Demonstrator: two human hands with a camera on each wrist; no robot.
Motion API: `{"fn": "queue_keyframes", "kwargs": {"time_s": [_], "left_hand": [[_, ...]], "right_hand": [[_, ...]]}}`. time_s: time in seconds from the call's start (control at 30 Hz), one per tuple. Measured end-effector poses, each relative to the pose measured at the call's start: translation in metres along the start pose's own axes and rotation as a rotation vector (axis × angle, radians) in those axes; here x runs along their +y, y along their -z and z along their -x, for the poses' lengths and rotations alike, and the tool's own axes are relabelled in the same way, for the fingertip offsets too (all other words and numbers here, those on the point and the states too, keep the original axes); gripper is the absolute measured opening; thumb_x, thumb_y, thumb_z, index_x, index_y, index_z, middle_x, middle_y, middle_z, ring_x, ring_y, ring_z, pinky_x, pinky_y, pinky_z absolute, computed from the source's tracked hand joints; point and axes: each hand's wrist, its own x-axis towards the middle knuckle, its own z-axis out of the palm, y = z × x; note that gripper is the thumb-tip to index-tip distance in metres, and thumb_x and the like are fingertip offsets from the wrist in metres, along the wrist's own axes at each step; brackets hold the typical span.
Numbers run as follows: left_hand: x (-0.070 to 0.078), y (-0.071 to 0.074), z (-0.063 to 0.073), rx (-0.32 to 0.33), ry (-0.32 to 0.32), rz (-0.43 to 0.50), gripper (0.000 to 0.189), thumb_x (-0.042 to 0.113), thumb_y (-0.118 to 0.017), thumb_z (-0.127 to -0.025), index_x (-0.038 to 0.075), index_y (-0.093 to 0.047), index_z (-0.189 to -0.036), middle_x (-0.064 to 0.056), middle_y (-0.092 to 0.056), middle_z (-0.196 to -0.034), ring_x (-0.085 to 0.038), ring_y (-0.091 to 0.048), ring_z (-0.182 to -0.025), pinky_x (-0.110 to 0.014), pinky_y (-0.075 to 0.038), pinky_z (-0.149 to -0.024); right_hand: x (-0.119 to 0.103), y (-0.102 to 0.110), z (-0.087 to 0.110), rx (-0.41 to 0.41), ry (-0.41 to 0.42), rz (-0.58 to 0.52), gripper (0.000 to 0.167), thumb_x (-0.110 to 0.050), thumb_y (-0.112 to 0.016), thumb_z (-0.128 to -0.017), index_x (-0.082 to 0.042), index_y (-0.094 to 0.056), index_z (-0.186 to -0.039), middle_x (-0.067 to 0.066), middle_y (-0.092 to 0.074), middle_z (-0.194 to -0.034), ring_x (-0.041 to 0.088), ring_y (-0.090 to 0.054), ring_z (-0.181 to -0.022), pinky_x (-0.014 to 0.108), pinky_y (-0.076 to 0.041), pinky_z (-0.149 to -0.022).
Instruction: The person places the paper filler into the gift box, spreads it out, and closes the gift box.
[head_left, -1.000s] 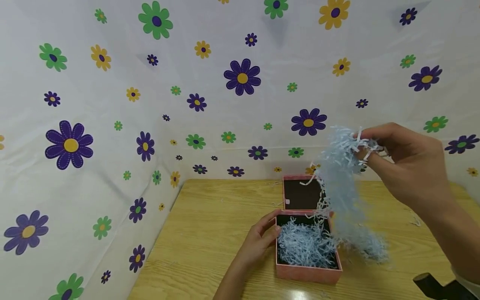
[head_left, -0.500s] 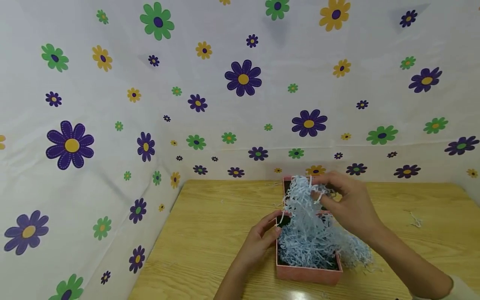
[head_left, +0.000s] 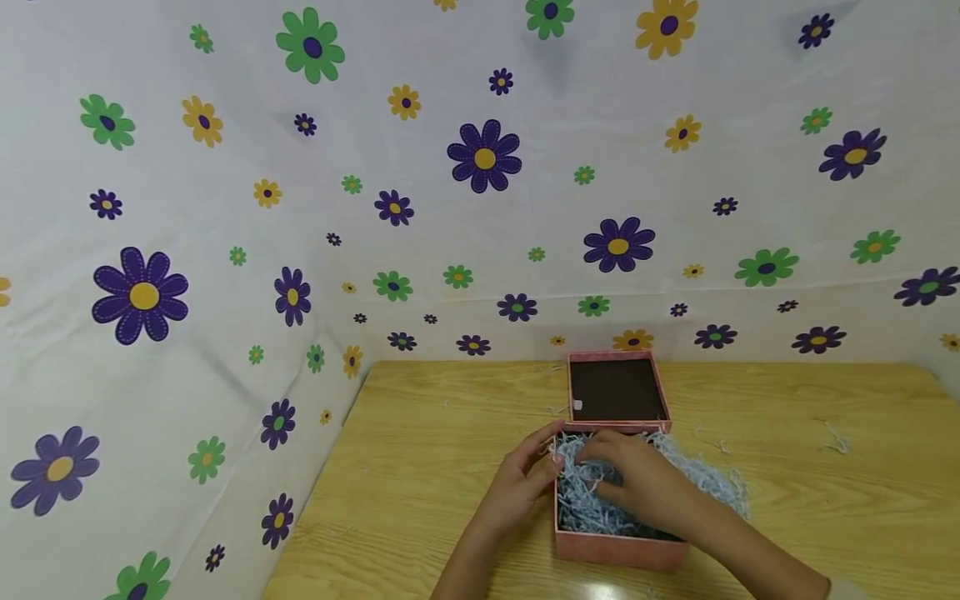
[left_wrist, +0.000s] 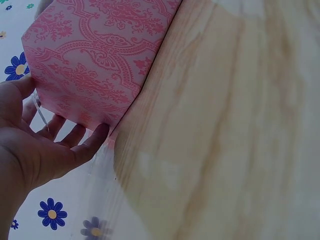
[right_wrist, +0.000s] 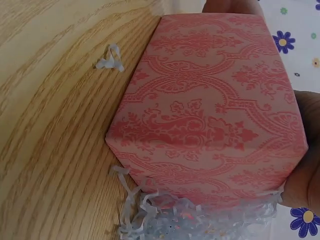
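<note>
A pink patterned box (head_left: pixel 621 550) stands on the table, holding pale blue shredded paper (head_left: pixel 596 508). My left hand (head_left: pixel 517 483) grips the box's left side near the back corner, thumb at the rim; in the left wrist view its fingertips (left_wrist: pixel 102 131) touch the box wall. My right hand (head_left: pixel 645 479) reaches into the box from the right, with curled fingers and thumb down in the shredded paper and strands between them. More shredded paper (head_left: pixel 716 483) spills over the right wall onto the table. In the right wrist view the box wall (right_wrist: pixel 200 100) hides the fingertips.
Behind the box lies its pink-edged lid (head_left: pixel 618 387), dark inside face up. Loose paper strands (head_left: pixel 834 437) are scattered on the wooden table (head_left: pixel 420 442), on both sides of the lid. A white cloth with printed flowers (head_left: pixel 483 250) hangs around the table's back and left.
My right hand has come left and down with a long clump of shredded paper, from above the table at the right into the box. The lid shows again. My left hand stays on the box.
</note>
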Motion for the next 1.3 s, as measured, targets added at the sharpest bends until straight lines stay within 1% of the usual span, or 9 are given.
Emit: {"fn": "queue_keyframes", "kwargs": {"time_s": [0.2,0.33,0.6,0.73,0.83,0.97,1.1,1.2,1.3], "left_hand": [[0.003,-0.001,0.002,0.016,0.014,0.005,0.049,0.021,-0.058,-0.11,0.028,-0.051,-0.159,-0.005,-0.045,-0.163,-0.034,-0.042,-0.149,-0.048,-0.052,-0.11],[0.002,-0.002,0.001,0.018,0.014,0.004,0.049,0.021,-0.058,-0.11,0.026,-0.051,-0.159,-0.003,-0.044,-0.164,-0.035,-0.036,-0.153,-0.05,-0.051,-0.11],[0.001,0.0,-0.001,0.011,-0.017,-0.04,0.049,0.024,-0.058,-0.111,0.025,-0.05,-0.159,0.002,-0.043,-0.165,-0.035,-0.036,-0.153,-0.046,-0.048,-0.114],[0.001,0.0,-0.001,0.003,-0.012,-0.033,0.048,0.025,-0.058,-0.111,0.031,-0.051,-0.158,0.005,-0.043,-0.166,-0.034,-0.035,-0.154,-0.045,-0.049,-0.113],[0.001,0.0,0.0,0.006,-0.005,-0.043,0.047,0.027,-0.058,-0.111,0.034,-0.052,-0.157,0.005,-0.043,-0.165,-0.035,-0.035,-0.154,-0.046,-0.05,-0.112],[0.001,0.001,0.0,0.015,0.008,-0.058,0.047,0.03,-0.059,-0.11,0.035,-0.053,-0.156,0.005,-0.043,-0.165,-0.035,-0.036,-0.154,-0.048,-0.049,-0.112],[0.001,0.001,-0.001,0.019,0.004,-0.062,0.05,0.03,-0.06,-0.11,0.029,-0.051,-0.158,0.004,-0.044,-0.165,-0.036,-0.037,-0.154,-0.049,-0.049,-0.113],[0.0,0.001,-0.002,0.017,0.006,-0.052,0.05,0.03,-0.06,-0.11,0.028,-0.051,-0.159,0.004,-0.043,-0.165,-0.036,-0.036,-0.154,-0.049,-0.049,-0.112],[-0.001,0.0,-0.001,0.018,0.019,-0.037,0.049,0.031,-0.06,-0.109,0.032,-0.052,-0.158,0.005,-0.043,-0.165,-0.035,-0.035,-0.154,-0.05,-0.05,-0.111]], "right_hand": [[-0.001,-0.007,-0.005,-0.113,-0.067,0.067,0.037,-0.004,-0.09,-0.081,-0.011,-0.079,-0.115,0.002,-0.071,-0.112,0.023,-0.071,-0.097,0.039,-0.061,-0.076],[-0.003,-0.003,-0.002,-0.124,-0.052,0.083,0.038,-0.005,-0.09,-0.081,-0.011,-0.078,-0.117,0.002,-0.071,-0.111,0.021,-0.07,-0.095,0.038,-0.061,-0.074],[0.006,0.046,0.024,0.047,0.039,-0.095,0.031,-0.018,-0.081,-0.095,-0.022,-0.074,-0.125,-0.007,-0.07,-0.124,0.021,-0.069,-0.113,0.043,-0.062,-0.089],[0.033,0.069,0.053,0.185,0.03,-0.143,0.038,-0.012,-0.081,-0.094,-0.02,-0.072,-0.13,-0.005,-0.071,-0.127,0.007,-0.067,-0.114,0.032,-0.062,-0.087],[0.064,0.077,0.077,0.245,-0.001,-0.158,0.05,-0.007,-0.082,-0.092,-0.016,-0.066,-0.139,-0.012,-0.066,-0.135,-0.006,-0.06,-0.118,0.022,-0.058,-0.088],[0.099,0.067,0.106,0.226,-0.042,-0.26,0.073,0.001,-0.08,-0.091,-0.008,-0.048,-0.156,-0.027,-0.051,-0.147,-0.014,-0.051,-0.128,0.011,-0.049,-0.095],[0.115,0.046,0.122,0.191,-0.08,-0.315,0.085,-0.002,-0.083,-0.089,-0.008,-0.039,-0.162,-0.031,-0.044,-0.152,-0.019,-0.042,-0.132,0.005,-0.041,-0.098],[0.118,0.031,0.124,0.17,-0.1,-0.314,0.089,-0.012,-0.087,-0.087,-0.009,-0.04,-0.162,-0.023,-0.046,-0.156,-0.023,-0.035,-0.134,0.004,-0.035,-0.101],[0.117,0.02,0.122,0.16,-0.124,-0.287,0.09,-0.022,-0.09,-0.085,-0.013,-0.042,-0.161,-0.005,-0.049,-0.159,-0.024,-0.029,-0.136,0.003,-0.03,-0.103]]}}
